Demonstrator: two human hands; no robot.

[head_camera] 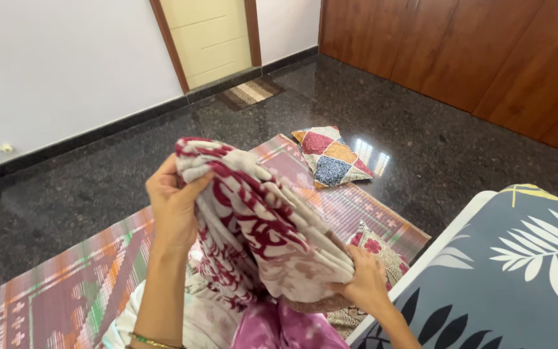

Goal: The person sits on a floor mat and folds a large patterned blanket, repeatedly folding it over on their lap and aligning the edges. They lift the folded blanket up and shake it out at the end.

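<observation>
I see both hands up in front of me, holding one cloth (259,226) between them. The cloth is cream with dark red patterns, and it hangs bunched in folds over the mat (66,284). My left hand (172,203) grips the top end of the cloth, with the fingers curled tight and the thumb pressed over the edge. My right hand (364,281) holds the low end, fingers closed around the gathered folds. The mat is striped and lies on the dark shiny floor (98,187). A patchwork pillow (332,156) lies at the far corner of the mat. A grey bed (511,271) with white leaves on it sits at my right.
</observation>
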